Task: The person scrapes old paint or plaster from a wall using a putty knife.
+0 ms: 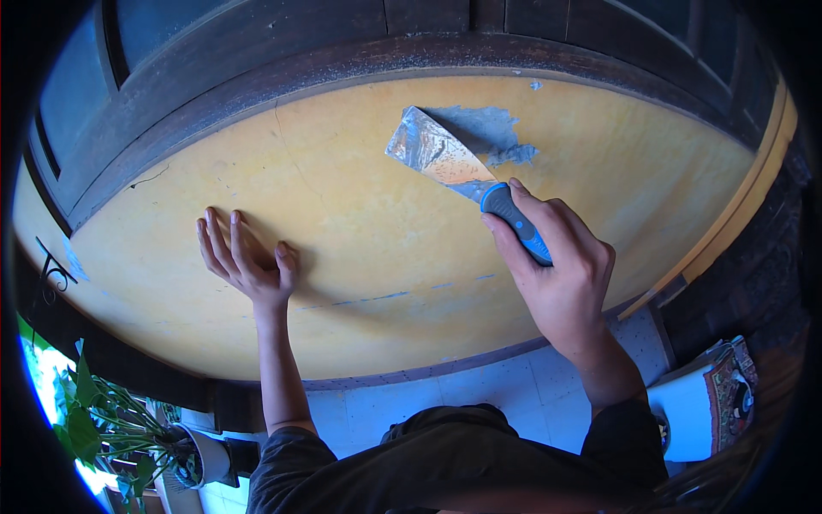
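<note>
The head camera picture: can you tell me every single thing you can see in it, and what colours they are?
scraper: one, blue-and-grey handle, silvery smeared blade, in the right hand
wall: one, yellow, across the middle
bare patch: one large, grey, beside the blade
wooden frame: one, dark brown, along the top
panels: several, blue-grey, upper corners
scrolled bracket: one, black, left edge
plant: one, green, lower left
pot: one, whitish, under the plant
floor tiles: several, pale, below the wall
boxy thing: one, white, lower right
dark top: one, blackish, bottom middle
hands: two, bare; left at the wall, right gripping the scraper
</note>
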The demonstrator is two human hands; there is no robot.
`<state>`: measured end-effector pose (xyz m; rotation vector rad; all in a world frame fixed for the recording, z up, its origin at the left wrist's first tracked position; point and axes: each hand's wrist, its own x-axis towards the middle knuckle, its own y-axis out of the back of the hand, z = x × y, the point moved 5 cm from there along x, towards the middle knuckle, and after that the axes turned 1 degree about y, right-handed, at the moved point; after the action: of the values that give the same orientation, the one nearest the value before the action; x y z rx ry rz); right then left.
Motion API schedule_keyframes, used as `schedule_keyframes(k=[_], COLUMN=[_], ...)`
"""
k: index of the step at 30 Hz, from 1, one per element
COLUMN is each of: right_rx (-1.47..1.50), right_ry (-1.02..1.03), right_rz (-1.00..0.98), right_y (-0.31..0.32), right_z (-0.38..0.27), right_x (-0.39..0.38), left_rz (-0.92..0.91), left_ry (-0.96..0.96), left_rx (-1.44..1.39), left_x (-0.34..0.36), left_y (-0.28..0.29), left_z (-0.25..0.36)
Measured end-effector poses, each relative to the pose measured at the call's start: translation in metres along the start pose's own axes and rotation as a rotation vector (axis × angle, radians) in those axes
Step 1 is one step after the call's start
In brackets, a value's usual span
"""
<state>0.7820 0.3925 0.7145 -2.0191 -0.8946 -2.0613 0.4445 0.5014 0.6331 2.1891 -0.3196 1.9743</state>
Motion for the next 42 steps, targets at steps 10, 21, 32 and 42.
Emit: schedule_keyframes(k=[10,21,32,42], right_rx=[0.010,-0.018,-0.022,0.024], right_ry=[0.013,-0.004,-0.010,0.006], right_rz=[-0.007,-0.023,-0.007,0.003], right_y=[0.002,0.008,0.008,0.004], right_z=[0.005,0.015,0.011,0.014], right_x=[-0.001,-0.007,0.000,0.004], left_rz=[-0.011,-0.003,0.000,0.004], left_ry=[0.037,0.033,0.030,0.002], left_rx=[-0.019,-0.025,-0.028,-0.016], left_x=[-0.006,-0.006,-0.005,-0.001], left_y=[-0.003,-0.002,-0.003,-0.002], left_z=[-0.008,-0.005,-0.003,0.002])
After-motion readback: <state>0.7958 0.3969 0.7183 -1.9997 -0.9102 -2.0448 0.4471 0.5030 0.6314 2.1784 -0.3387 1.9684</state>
